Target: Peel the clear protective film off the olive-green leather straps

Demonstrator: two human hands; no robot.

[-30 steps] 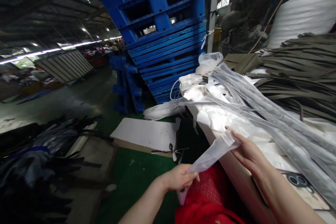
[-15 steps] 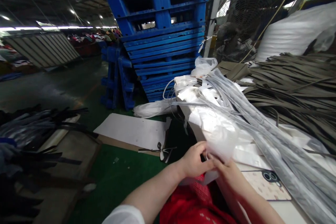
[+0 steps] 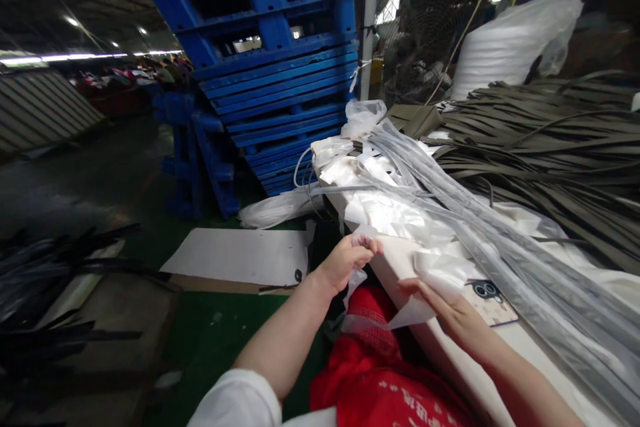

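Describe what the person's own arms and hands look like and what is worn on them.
Both hands, left hand and right hand, are bare: no gloves, rings or watch visible. The left arm has a short white sleeve near the shoulder; the right forearm is bare.

I see my left hand (image 3: 347, 259) pinching a clear plastic bag (image 3: 420, 280) at the surface (image 3: 530, 347) edge; my right hand (image 3: 447, 310) holds its lower corner.

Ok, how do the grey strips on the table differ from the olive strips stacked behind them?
The grey strips are pale, shiny and translucent-looking; the olive strips are dark and matt. The grey strips run in a loose bundle diagonally across the white table, passing beside a phone, while the olive strips lie in a broad, thick pile farther back. Both are long, narrow and flat.
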